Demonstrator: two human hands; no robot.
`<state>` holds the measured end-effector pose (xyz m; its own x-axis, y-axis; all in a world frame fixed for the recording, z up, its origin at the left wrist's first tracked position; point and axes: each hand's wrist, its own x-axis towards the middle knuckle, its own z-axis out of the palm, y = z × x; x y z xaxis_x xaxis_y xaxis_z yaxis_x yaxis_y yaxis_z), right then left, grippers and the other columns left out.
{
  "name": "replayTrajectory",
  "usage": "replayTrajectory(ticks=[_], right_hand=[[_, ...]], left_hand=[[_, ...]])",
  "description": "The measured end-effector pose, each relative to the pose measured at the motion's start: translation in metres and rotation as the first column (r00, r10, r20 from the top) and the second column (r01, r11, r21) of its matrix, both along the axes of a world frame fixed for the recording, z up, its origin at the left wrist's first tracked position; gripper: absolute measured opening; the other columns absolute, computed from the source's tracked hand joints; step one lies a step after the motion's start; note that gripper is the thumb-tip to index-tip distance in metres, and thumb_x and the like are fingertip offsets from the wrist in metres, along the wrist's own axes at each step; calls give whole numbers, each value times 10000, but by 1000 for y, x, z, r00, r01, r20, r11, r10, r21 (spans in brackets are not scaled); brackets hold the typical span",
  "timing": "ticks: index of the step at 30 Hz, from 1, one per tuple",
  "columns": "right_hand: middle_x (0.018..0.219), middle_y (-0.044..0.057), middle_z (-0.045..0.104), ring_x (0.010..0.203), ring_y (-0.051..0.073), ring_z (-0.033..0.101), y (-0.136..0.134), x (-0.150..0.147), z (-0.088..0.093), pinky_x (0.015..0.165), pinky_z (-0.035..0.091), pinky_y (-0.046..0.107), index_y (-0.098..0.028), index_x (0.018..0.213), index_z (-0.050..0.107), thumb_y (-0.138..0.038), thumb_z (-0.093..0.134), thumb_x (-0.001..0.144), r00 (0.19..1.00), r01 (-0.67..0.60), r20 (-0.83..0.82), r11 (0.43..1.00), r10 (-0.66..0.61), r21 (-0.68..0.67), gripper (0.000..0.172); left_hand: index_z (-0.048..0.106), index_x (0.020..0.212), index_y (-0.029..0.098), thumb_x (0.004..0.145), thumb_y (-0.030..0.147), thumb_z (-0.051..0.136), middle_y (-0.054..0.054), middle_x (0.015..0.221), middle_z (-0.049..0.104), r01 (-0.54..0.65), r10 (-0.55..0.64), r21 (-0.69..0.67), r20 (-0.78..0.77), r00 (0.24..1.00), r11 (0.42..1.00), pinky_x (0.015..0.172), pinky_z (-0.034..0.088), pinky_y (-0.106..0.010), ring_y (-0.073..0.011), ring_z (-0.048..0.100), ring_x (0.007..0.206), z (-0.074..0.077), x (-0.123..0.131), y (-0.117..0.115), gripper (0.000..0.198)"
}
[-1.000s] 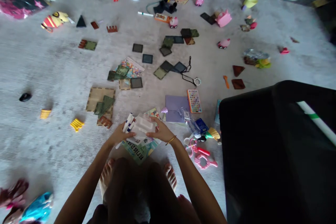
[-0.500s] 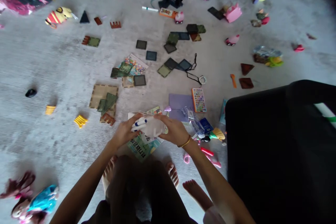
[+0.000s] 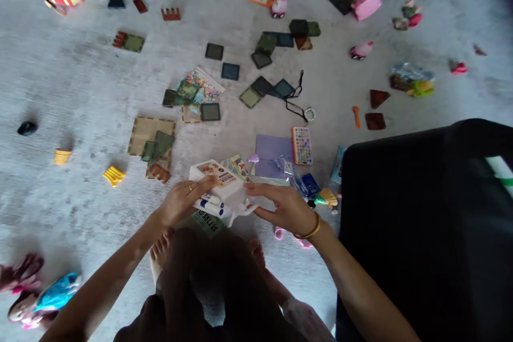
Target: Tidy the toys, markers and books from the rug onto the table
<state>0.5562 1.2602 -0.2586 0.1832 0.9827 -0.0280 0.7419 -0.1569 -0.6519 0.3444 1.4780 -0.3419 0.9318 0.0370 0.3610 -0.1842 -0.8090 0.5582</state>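
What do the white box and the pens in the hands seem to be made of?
The white box looks like matte printed cardboard: sharp folded edges, colour label. The pens look like smooth white plastic with blue parts; blur leaves this open.

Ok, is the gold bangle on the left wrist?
No, the gold bangle circles the wrist of the right hand; the left hand, gripping the white box, wears a ring.
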Motion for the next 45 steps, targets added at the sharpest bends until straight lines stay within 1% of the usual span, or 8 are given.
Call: replayTrajectory(ticks=[7,18,22,25,31,35,40,45], right_hand=[[1420,143,547,1089,247,674,9,-26,-9,825,560,352,-187,1462,395,-424,665,865,959,0,282,995,28,-98,696],[1292,155,643,917,212,706,-31,-60,-30,713,537,298,-204,1401,458,-248,633,873,908,157,392,988,-146,4,558],[1290,151,618,964,288,708,-42,-73,2,684,604,379,-221,1322,529,-270,753,721,943,251,296,905,-150,-343,644],[1294,115,614,1060,291,686,-63,-61,43,783,615,403,-250,1286,533,-227,768,677,929,329,280,883,-240,-335,653],[1166,68,680,933,238,729,-122,-38,145,746,620,326,-254,1222,548,-264,716,759,709,644,430,762,-559,-73,492],[1109,73,685,887,236,729,-120,-67,201,735,603,331,-212,1087,599,-325,785,703,540,783,537,620,-647,-41,441],[1173,89,683,887,212,729,-103,-81,210,749,601,303,-208,1124,591,-306,795,706,458,835,529,550,-715,21,475],[1323,101,634,1002,227,720,-90,-52,196,844,611,319,-234,1341,535,-177,659,793,619,629,486,760,-617,165,565]], left_hand=[[300,1509,182,904,141,501,-163,1350,600,-42,42,0,1,999,999,859,569,-313,-222,653,1135,0,-7,-4,639],[431,1394,143,943,114,428,-167,1300,634,17,-11,120,-48,999,993,794,546,-299,-205,686,1012,17,-3,-28,452],[451,1389,187,898,61,472,-128,1298,643,175,-167,51,-134,977,983,800,543,-301,-193,702,941,15,1,-42,507],[472,1384,200,891,69,504,-124,1302,640,284,-278,36,-119,953,958,794,543,-301,-199,706,939,38,45,-53,511],[536,1342,238,948,118,448,-80,1331,626,617,-668,273,173,723,738,677,531,-261,-167,709,881,159,180,-79,422],[488,1389,207,914,85,488,-112,1311,635,640,-738,378,233,634,669,710,540,-283,-156,700,784,225,197,-94,491],[499,1368,189,888,27,453,-127,1371,593,596,-707,397,254,660,698,743,551,-292,-180,709,851,217,185,-81,509],[453,1401,189,848,192,598,-147,1389,573,500,-506,114,22,862,858,871,562,-357,-257,674,1085,187,172,-39,572]])
